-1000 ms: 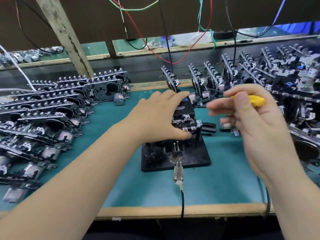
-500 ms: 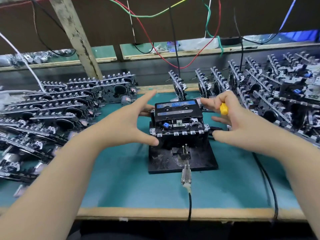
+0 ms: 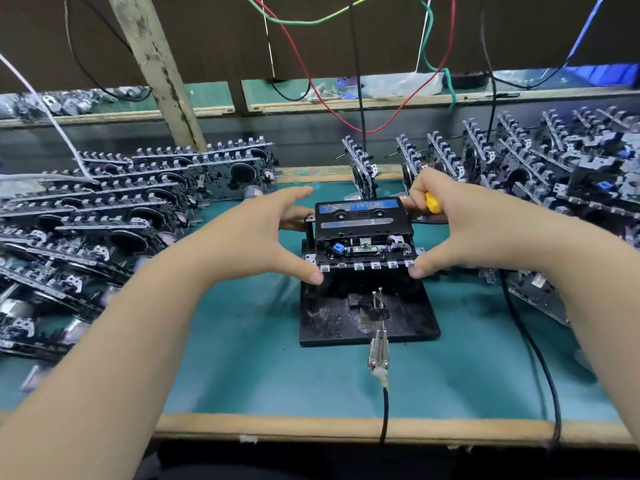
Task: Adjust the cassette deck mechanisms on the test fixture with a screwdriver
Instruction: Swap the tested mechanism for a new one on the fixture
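Your left hand [image 3: 256, 233] now grips the left end of the cassette deck mechanism [image 3: 363, 240], thumb on the near left corner of its key row, fingers curled behind the far edge. Half a second ago that thumb sat short of the corner. Your right hand [image 3: 485, 230] has closed in on the right end, thumb on the near right corner, while its fingers stay curled round the yellow screwdriver [image 3: 433, 202], handle only visible. The mechanism sits on the black test fixture [image 3: 408, 323], mid worktop [image 3: 259, 368], a cassette [image 3: 362, 216] loaded on top. Stacked mechanisms [image 3: 104, 216] lie left, more on the right.
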Action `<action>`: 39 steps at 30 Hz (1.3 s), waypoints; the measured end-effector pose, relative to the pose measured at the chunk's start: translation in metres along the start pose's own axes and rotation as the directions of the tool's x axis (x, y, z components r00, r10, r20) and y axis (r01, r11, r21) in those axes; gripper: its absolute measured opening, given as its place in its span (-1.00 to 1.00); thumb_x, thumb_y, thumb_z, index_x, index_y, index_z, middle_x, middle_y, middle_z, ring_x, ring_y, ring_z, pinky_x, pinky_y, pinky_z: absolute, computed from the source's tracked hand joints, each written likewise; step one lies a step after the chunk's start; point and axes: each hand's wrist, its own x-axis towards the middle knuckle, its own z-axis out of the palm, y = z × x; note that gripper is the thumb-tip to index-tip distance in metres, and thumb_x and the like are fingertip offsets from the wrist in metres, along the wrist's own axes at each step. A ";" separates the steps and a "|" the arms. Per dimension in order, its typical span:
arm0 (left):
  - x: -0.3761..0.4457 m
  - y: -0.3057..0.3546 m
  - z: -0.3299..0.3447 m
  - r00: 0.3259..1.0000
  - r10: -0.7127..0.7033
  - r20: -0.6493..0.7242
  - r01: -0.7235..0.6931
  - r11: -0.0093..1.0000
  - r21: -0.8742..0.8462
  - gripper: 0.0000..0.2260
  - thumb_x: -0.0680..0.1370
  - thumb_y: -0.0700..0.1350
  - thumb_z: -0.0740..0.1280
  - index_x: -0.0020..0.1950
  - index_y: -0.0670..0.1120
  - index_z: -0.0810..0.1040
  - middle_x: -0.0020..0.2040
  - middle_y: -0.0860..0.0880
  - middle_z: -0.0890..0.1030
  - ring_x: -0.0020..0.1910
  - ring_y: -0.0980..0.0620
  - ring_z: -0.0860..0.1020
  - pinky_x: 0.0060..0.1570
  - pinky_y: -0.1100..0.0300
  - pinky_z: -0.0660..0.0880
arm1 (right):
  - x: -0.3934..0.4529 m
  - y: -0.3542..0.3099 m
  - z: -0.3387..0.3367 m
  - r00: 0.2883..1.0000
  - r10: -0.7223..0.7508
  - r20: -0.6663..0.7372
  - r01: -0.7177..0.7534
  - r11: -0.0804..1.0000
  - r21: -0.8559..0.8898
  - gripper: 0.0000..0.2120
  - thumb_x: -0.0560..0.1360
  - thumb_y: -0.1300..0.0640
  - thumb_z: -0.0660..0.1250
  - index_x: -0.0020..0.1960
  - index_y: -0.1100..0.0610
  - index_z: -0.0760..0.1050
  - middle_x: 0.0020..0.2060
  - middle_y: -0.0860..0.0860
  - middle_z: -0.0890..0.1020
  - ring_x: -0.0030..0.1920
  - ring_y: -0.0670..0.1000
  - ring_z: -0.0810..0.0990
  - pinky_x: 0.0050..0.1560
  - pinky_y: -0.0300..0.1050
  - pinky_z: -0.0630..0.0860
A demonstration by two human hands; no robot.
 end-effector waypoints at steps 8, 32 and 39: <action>-0.026 0.005 0.055 0.921 0.316 -0.228 -0.299 0.948 0.106 -0.22 0.23 0.26 0.58 0.37 0.38 0.32 0.62 0.23 -0.06 0.61 0.18 -0.04 0.49 0.09 0.12 | -0.003 0.005 0.005 0.999 0.034 -0.001 -0.034 0.998 0.047 -0.39 0.23 -0.06 0.66 -0.09 -0.15 0.20 0.22 -0.28 0.48 0.09 -0.24 0.50 -0.27 -0.30 0.30; -0.004 -0.003 0.106 0.880 0.138 -0.455 -0.286 0.918 -0.275 -0.34 0.29 0.25 0.57 0.27 0.57 0.32 0.45 0.54 0.08 0.53 0.27 0.19 0.39 0.30 0.32 | -0.028 0.006 0.106 0.735 -0.059 -0.675 0.335 0.898 0.286 -0.48 0.21 0.40 0.36 -0.05 -0.11 0.33 0.20 -0.18 0.59 0.21 -0.01 0.56 0.17 -0.09 0.44; -0.004 0.007 0.116 0.808 0.084 -0.583 -0.304 0.907 -0.290 -0.44 0.22 0.07 0.58 0.19 0.30 0.56 0.53 0.41 0.14 0.45 0.18 0.38 0.34 -0.09 0.46 | -0.033 0.007 0.110 0.755 -0.029 -0.655 0.321 0.888 0.330 -0.45 0.25 0.33 0.33 -0.02 -0.21 0.21 0.26 -0.15 0.56 0.27 -0.09 0.51 0.19 -0.30 0.37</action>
